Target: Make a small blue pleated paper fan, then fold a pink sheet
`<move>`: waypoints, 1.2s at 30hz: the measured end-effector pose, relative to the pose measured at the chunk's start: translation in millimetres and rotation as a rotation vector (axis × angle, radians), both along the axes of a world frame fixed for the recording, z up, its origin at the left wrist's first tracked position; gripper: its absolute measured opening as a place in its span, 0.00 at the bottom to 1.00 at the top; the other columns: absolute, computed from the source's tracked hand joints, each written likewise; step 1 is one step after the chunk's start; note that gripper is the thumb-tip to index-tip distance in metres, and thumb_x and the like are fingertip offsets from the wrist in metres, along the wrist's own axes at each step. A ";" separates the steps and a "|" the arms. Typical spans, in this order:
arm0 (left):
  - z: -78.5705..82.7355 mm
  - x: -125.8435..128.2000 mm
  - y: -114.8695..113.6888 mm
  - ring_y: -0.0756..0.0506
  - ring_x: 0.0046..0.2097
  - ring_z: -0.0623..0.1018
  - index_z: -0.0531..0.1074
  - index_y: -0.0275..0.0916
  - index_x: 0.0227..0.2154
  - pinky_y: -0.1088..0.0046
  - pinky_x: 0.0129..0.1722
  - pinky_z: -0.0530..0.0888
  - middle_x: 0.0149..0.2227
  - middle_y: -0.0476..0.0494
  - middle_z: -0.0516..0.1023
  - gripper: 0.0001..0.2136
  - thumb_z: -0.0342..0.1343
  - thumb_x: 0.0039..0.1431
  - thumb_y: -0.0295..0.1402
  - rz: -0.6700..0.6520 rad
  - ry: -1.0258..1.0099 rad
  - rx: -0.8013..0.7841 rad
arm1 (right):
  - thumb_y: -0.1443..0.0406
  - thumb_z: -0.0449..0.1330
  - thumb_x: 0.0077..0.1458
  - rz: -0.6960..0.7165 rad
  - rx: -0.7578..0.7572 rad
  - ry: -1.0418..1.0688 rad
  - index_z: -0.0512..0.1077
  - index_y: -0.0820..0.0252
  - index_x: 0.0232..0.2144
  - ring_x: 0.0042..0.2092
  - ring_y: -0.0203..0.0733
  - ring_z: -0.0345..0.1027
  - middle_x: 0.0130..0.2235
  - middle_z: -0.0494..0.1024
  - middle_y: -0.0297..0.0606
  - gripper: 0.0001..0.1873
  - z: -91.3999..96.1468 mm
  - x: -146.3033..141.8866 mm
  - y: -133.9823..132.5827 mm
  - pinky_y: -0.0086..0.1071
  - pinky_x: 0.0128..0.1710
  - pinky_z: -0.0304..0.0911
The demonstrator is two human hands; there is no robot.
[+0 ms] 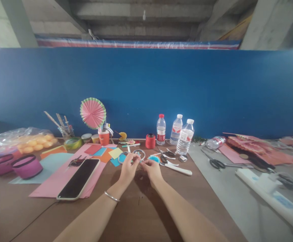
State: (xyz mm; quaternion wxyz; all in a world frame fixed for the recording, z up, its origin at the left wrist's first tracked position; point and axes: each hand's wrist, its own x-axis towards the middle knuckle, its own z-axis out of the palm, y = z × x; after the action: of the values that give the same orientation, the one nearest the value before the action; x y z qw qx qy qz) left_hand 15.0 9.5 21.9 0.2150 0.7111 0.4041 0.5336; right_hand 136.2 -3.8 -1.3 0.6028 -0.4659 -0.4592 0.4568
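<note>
My left grip and right grip pinched something tiny, unidentifiable. A blue paper rosette and scissors lay beyond.

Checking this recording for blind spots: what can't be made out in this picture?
Head view: what the left hand and right hand have between them; too small, partly hidden by the hands themselves.
Head view: the label text on the red-capped bottle; too small and blurred.
Head view: the power strip's lower end; cut off by the right edge.
</note>
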 end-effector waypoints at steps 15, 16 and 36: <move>-10.7 4.3 6.0 0.53 0.26 0.68 0.64 0.39 0.34 0.80 0.21 0.67 0.27 0.53 0.65 0.10 0.54 0.51 0.37 -0.197 -0.397 -0.259 | 0.60 0.62 0.38 0.031 0.012 0.023 0.71 0.64 0.19 0.20 0.31 0.56 0.17 0.68 0.31 0.11 -2.7 -1.6 1.4 0.26 0.22 0.52; -10.0 4.3 6.0 0.53 0.26 0.68 0.64 0.39 0.35 0.80 0.21 0.66 0.27 0.53 0.64 0.10 0.55 0.50 0.36 -0.197 -0.415 -0.267 | 0.60 0.62 0.38 0.033 0.013 0.022 0.71 0.64 0.19 0.20 0.31 0.57 0.17 0.68 0.31 0.11 -3.3 -1.7 1.8 0.26 0.22 0.52; -9.6 6.1 8.2 0.55 0.23 0.68 0.64 0.39 0.34 0.82 0.22 0.64 0.24 0.55 0.68 0.14 0.61 0.44 0.32 -0.227 -0.646 -0.381 | 0.63 0.62 0.37 0.063 -0.003 -0.013 0.71 0.63 0.19 0.21 0.32 0.58 0.17 0.68 0.31 0.07 1.8 -2.2 -0.7 0.27 0.23 0.52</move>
State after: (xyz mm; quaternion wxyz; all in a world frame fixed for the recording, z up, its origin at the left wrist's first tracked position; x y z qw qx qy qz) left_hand 21.1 17.8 12.3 0.5171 0.4938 0.3262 0.6183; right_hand 134.0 -4.5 0.5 0.5843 -0.4551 -0.4771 0.4732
